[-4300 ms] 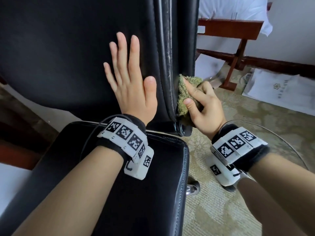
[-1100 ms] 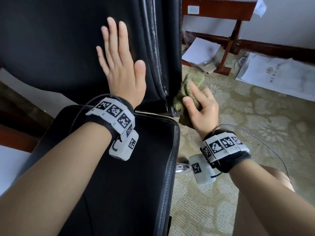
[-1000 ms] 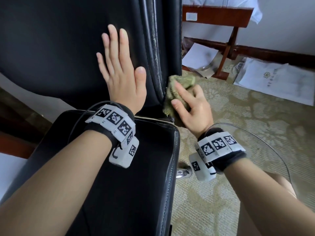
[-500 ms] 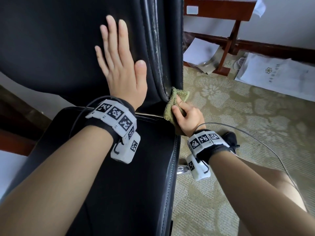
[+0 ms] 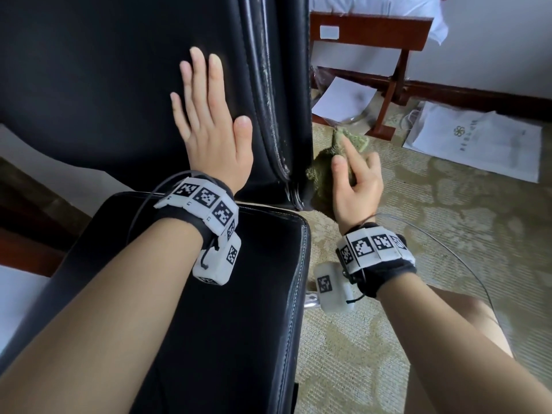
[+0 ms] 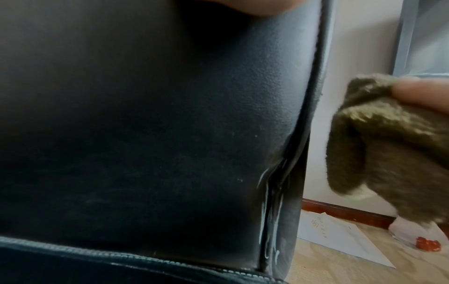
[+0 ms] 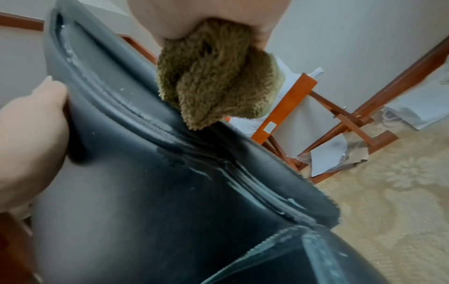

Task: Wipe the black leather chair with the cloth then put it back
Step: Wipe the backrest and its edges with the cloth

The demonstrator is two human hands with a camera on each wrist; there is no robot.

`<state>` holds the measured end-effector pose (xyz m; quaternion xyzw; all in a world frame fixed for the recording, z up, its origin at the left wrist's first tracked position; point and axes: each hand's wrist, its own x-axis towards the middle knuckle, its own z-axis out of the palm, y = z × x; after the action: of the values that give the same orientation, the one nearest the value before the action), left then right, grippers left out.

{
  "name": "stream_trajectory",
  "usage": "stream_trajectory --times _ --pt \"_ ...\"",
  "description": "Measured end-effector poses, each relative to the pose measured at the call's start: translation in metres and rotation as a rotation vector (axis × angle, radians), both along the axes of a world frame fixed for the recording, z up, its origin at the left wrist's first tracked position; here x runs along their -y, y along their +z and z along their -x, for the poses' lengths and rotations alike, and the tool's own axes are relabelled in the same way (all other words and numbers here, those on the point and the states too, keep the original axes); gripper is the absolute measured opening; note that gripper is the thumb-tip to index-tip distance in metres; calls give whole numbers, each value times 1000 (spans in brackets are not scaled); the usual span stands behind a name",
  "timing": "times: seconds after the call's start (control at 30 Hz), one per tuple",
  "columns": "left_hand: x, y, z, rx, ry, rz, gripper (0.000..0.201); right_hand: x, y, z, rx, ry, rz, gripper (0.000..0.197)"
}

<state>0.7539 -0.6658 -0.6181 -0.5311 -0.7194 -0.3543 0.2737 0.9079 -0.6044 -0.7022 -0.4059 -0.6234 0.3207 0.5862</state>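
Cloth at the chair's right edge

My left hand (image 5: 213,135) lies spread flat on the chair (image 5: 98,85) back; my right hand (image 5: 355,180) grips the bunched cloth (image 5: 324,170) beside the backrest's side edge.

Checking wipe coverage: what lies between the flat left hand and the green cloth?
Head view: the black leather chair's worn piped edge lies between left hand and cloth.

Left hand (image 5: 213,135) flat, fingers straight — right hand (image 5: 355,186) curled, gripping.
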Motion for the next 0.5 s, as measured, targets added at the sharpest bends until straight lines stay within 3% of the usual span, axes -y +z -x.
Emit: stream_trajectory --times 0.1,0.2,0.27,0.37,0.5 --pt "-1 -1 0 -8 11 -1 63 -2 10 24 32 70 -34 45" --pt "-1 -1 0 -6 14 3 65 -5 13 47 108 91 128 49" --pt "-2 -2 -1 4 6 -4 64 -8 12 52 102 109 94 51" --pt "-6 -4 -1 9 -15 -43 62 -14 1 49 21 220 48 52" --pt "-8 -2 -3 22 -26 -57 73 -14 -19 46 98 213 109 53"
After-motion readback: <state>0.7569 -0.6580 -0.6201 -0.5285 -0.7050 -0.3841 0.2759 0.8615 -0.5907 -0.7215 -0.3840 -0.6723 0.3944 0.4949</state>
